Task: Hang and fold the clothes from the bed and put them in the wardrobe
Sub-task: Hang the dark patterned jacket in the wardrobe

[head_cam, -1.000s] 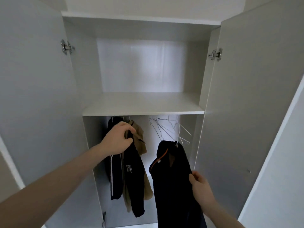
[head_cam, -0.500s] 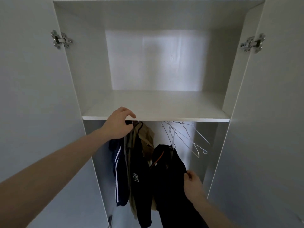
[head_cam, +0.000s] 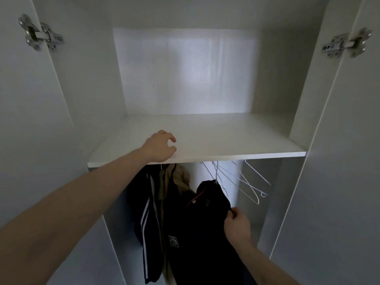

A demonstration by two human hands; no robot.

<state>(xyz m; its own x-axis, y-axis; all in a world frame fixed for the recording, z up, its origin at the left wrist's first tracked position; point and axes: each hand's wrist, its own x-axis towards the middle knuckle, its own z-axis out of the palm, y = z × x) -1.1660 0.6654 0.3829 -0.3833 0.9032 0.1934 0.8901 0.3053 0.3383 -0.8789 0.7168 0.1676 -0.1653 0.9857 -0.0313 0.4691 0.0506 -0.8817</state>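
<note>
Low in the middle of the frame, the right hand (head_cam: 236, 226) pinches the black jacket (head_cam: 207, 219) to straighten it on its hanger in the wardrobe, while the left hand (head_cam: 159, 147), loosely curled and holding nothing, rests on the shelf edge (head_cam: 236, 154).

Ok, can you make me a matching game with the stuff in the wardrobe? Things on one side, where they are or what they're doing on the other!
Things:
1. left hand
2. right hand
3. empty white hangers
4. tan jacket

Places or states:
A. hanging bare under the shelf, on the right side
B. pinching the edge of the black garment
C. at the shelf's front edge, fingers curled
D. hanging between dark clothes, left of the black garment

Pairs: 1-C, 2-B, 3-A, 4-D
</note>
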